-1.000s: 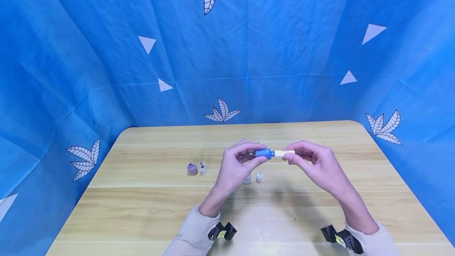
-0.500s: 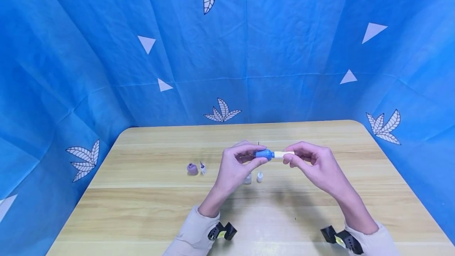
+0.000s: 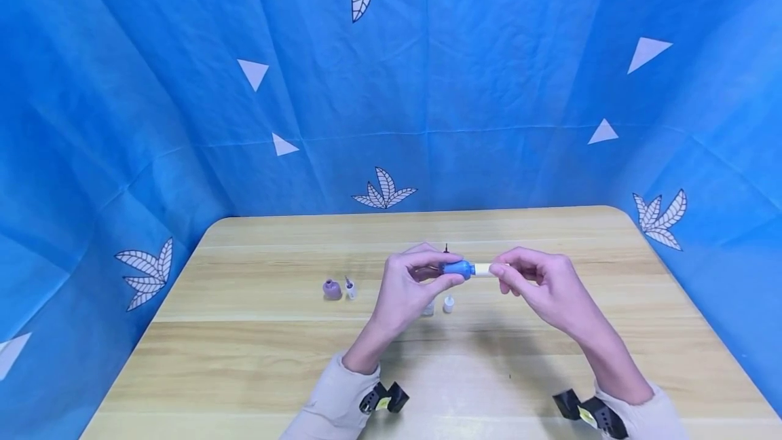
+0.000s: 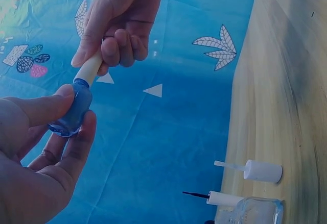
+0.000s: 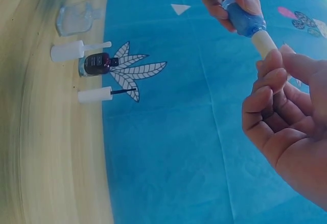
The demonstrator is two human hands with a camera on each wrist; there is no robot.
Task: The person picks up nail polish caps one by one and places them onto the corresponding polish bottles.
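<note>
My left hand (image 3: 400, 287) grips a small bottle of blue nail polish (image 3: 457, 269) between thumb and fingers, raised above the table and lying on its side. The bottle's neck points right, toward its long cream-white cap (image 3: 482, 269). My right hand (image 3: 550, 287) pinches the far end of that cap with thumb and curled fingers. In the left wrist view the cap (image 4: 89, 70) sits in line against the neck of the blue bottle (image 4: 76, 106). No brush shows between the two. In the right wrist view the fingers of the right hand cover the cap's outer end.
On the wooden table (image 3: 244, 345) stand an uncapped purple polish bottle (image 3: 332, 290) and its brush cap (image 3: 350, 290). Beneath the hands are a clear bottle (image 5: 75, 19), a white brush cap (image 5: 67, 51), a dark red bottle (image 5: 97, 64) and a dark-bristled brush cap (image 5: 95, 95).
The right hand's fingers have slid slightly outward along the cap, so its end, earlier visible past the thumb, is now covered. The left hand keeps its grip on the bottle.
</note>
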